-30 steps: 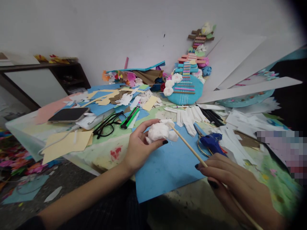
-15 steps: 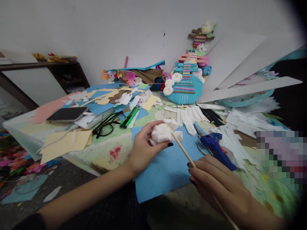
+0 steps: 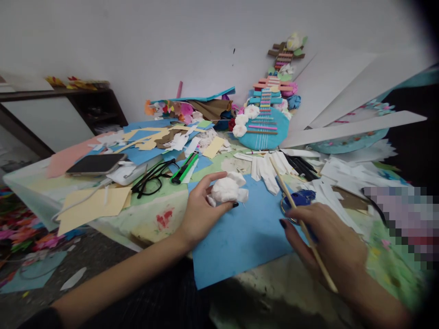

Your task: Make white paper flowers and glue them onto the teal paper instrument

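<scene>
Over a sheet of blue paper, my left hand holds a white paper flower with ruffled petals, the thumb in front and the fingers behind. A thin wooden stick rests in my right hand, its tip pointing up and away, apart from the flower. The right hand's thumb and fingers are closed round the stick, though the grip is partly blurred. Behind that hand lies a dark blue glue gun, mostly covered by it. Scissors with round handles lie beside the glue gun.
White paper strips and black pens lie beyond the hands. To the left are a green cutter knife, black glasses, a phone and paper scraps. A decorated blue paper guitar leans on the wall.
My right hand has drawn the stick away from the flower, moving right over the glue gun. My left hand has shifted slightly left with the flower.
</scene>
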{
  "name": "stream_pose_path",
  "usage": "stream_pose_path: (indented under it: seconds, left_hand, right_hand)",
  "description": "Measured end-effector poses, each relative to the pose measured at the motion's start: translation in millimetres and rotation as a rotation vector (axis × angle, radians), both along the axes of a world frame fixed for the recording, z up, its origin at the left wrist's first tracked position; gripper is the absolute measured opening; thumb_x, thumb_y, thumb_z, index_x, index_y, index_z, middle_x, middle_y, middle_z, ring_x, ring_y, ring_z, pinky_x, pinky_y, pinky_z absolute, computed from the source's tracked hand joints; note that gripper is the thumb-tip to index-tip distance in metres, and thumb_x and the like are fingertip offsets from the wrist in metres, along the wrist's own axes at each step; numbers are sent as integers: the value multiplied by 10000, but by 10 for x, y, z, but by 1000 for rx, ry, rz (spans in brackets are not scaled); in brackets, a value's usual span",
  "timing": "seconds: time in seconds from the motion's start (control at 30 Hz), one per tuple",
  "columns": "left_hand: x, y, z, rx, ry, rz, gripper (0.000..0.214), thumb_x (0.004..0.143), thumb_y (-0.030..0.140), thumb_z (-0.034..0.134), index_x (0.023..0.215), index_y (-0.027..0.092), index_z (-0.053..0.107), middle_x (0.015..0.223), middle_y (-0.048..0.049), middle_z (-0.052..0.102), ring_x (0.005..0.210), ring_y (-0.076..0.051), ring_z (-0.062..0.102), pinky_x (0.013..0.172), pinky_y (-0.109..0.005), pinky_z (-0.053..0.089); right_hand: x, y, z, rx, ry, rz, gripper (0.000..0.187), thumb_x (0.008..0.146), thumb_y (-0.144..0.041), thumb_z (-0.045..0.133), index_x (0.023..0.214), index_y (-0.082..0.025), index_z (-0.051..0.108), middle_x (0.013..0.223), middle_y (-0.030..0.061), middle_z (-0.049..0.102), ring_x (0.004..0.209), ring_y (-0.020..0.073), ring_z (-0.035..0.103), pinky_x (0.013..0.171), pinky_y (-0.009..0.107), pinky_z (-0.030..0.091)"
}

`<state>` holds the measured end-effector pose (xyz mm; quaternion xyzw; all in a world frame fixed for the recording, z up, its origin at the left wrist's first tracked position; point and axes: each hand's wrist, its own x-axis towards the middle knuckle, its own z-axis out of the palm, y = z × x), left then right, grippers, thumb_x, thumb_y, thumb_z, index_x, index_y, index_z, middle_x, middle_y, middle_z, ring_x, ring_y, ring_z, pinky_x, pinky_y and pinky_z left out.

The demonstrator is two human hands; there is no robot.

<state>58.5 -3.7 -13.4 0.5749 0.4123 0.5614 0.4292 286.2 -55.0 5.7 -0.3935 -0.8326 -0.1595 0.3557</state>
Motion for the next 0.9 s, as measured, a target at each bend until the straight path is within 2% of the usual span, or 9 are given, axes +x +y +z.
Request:
stream_pose_path:
  seconds: [0.17, 0.27, 0.4, 0.53, 0.63, 0.7, 0.77, 0.83, 0.9]
  left_hand:
    - [8, -37, -30, 32, 26, -117, 633, 645, 115, 739, 1226, 223, 512, 1248, -101, 583, 1003, -233, 621, 832, -357, 514]
    - [18, -58, -32, 27, 20, -190, 643, 668, 96, 711, 1254, 226, 482, 1331, -119, 518, 1029, -232, 618, 832, -351, 514]
    - [22, -57, -55, 102, 90, -258, 573, 680, 90, 705, 1208, 220, 523, 1351, -120, 485, 1154, -259, 559, 917, -385, 484]
    - [39, -60, -67, 212, 275, -298, 531, 678, 131, 738, 1166, 241, 561, 1315, -112, 516, 1267, -282, 462, 1013, -437, 419]
    - [45, -77, -52, 245, 420, -371, 511, 670, 155, 750, 1145, 231, 577, 1269, -120, 565, 1223, -288, 501, 1021, -474, 400]
    - [32, -87, -44, 243, 490, -456, 510, 667, 182, 761, 1143, 230, 583, 1240, -116, 594, 1189, -293, 531, 1009, -487, 407]
    - [3, -95, -38, 241, 519, -496, 591, 664, 233, 779, 1208, 246, 548, 1268, -118, 577, 1217, -304, 512, 1025, -503, 393]
    - [-40, -104, -31, 247, 534, -478, 679, 662, 292, 790, 1271, 265, 490, 1358, -132, 499, 1287, -321, 441, 1059, -527, 351]
    - [-90, -116, -16, 246, 551, -427, 657, 668, 328, 789, 1244, 264, 481, 1410, -140, 434, 1325, -332, 387, 1071, -545, 327]
  right_hand:
    - [31, 159, -215, -213, -292, -39, 332, 832, -22, 456, 1128, -122, 568, 972, 141, 638, 880, 264, 510, 748, 421, 454]
    - [41, 159, -257, -304, -320, -54, 463, 786, 15, 449, 1206, -145, 557, 1036, 144, 615, 929, 276, 484, 785, 454, 446]
    - [-22, 106, -161, -326, -100, 48, 350, 852, -15, 425, 1119, -163, 596, 998, 121, 614, 914, 235, 499, 798, 417, 447]
    - [-156, 48, -47, -524, 205, 198, 139, 880, -123, 512, 914, -173, 638, 867, 62, 625, 836, 173, 556, 731, 311, 457]
    - [-200, 35, 0, -595, 335, 239, 176, 886, -182, 526, 738, -173, 620, 695, 17, 597, 677, 132, 551, 618, 257, 429]
    - [-160, 49, 36, -532, 386, 163, 266, 890, -217, 519, 631, -176, 564, 592, -7, 536, 571, 114, 499, 551, 246, 387]
    - [-59, 84, 87, -416, 364, -19, 320, 885, -251, 510, 572, -187, 509, 541, -14, 483, 522, 113, 454, 523, 255, 345]
    - [86, 139, 139, -328, 236, -259, 334, 871, -302, 513, 555, -195, 502, 529, -1, 483, 522, 133, 455, 532, 277, 320]
    - [245, 204, 163, -346, 51, -483, 346, 855, -408, 525, 579, -201, 531, 541, 20, 521, 538, 164, 482, 542, 295, 306]
